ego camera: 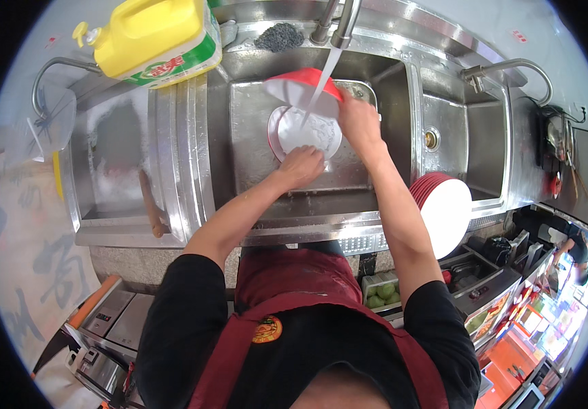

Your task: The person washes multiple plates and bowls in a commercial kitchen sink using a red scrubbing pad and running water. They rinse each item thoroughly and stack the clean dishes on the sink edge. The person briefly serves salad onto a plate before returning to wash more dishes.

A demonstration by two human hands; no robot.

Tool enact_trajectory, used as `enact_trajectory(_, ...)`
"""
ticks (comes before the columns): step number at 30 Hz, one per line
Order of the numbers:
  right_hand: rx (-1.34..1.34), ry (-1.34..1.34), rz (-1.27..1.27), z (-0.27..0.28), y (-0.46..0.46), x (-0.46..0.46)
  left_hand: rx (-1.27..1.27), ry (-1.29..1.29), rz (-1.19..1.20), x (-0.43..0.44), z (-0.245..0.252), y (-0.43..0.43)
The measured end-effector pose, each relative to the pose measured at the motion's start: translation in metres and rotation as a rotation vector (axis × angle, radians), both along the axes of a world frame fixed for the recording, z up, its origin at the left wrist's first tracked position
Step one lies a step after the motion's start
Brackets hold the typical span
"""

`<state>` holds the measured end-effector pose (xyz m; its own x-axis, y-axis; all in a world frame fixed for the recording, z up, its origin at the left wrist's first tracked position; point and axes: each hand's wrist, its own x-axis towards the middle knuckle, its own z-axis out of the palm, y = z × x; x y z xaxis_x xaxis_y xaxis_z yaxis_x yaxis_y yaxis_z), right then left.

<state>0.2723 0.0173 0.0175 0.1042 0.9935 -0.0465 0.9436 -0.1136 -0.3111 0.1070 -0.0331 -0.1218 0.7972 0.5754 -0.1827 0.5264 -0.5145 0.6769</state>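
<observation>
My right hand (359,118) grips the rim of a red and white bowl (299,88), tilted in the running water (320,84) from the faucet (346,25). Below it, my left hand (302,164) is at the near rim of a white bowl (307,130) in the middle sink basin (253,168). Another red-rimmed white dish (274,134) lies partly under that bowl. The fingers of my left hand are bent over the rim, and their exact hold is partly hidden.
A yellow detergent jug (156,25) and a dark scouring pad (279,37) are behind the basin. Sudsy water (117,138) fills the left basin, beside a wooden handle (151,204). Stacked red and white plates (447,214) stand by my right forearm. A person (578,250) is at far right.
</observation>
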Motion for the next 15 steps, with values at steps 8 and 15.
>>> enact_trajectory(8,0.461,0.410,0.067,0.003,-0.006,-0.033,0.595,0.486,-0.060,-0.034,-0.128,-0.007)
enact_trajectory(15,0.646,0.447,-0.305,-0.010,-0.035,0.001,0.304,0.455,-0.326,-0.089,-0.061,-0.020)
